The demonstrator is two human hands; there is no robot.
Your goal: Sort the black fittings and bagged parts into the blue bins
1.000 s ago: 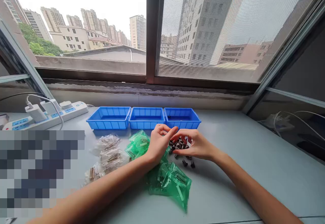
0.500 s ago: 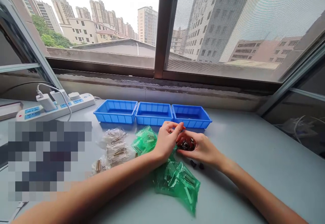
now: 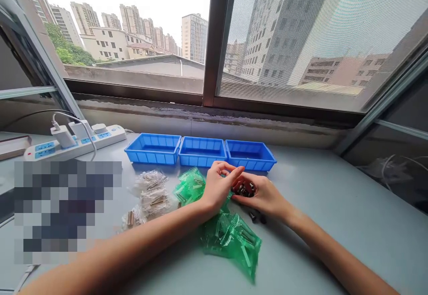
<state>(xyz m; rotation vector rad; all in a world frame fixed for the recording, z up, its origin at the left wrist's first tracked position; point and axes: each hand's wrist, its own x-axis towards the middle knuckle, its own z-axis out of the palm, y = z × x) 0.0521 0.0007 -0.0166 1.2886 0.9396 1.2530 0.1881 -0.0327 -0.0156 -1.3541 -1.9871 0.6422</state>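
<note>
My right hand (image 3: 267, 197) cups a cluster of small dark metal pieces (image 3: 245, 190) that look like screws, fingers curled over the far side and thumb along the near side. Against its fingertips rests my left hand (image 3: 216, 188), fingers bent and thumb pointing right; what its fingers hold, if anything, is hidden. A few more dark pieces (image 3: 253, 217) lie on the table just below my right hand. Under and in front of my left wrist are green plastic packets (image 3: 234, 241) with metal pins inside. Another green packet (image 3: 190, 186) sits left of that hand.
Three blue trays (image 3: 203, 157) stand in a row behind my hands. Clear plastic packets (image 3: 154, 197) of metal parts lie to the left. Farther left are a white power strip (image 3: 109, 135) with plugs and a pixelated area. A window (image 3: 210, 54) rises beyond the table (image 3: 321, 188).
The view has shifted slightly. My left thumb and fingers have moved a little over the cluster; my right hand stays cupped around it and now partly covers the loose dark pieces.
</note>
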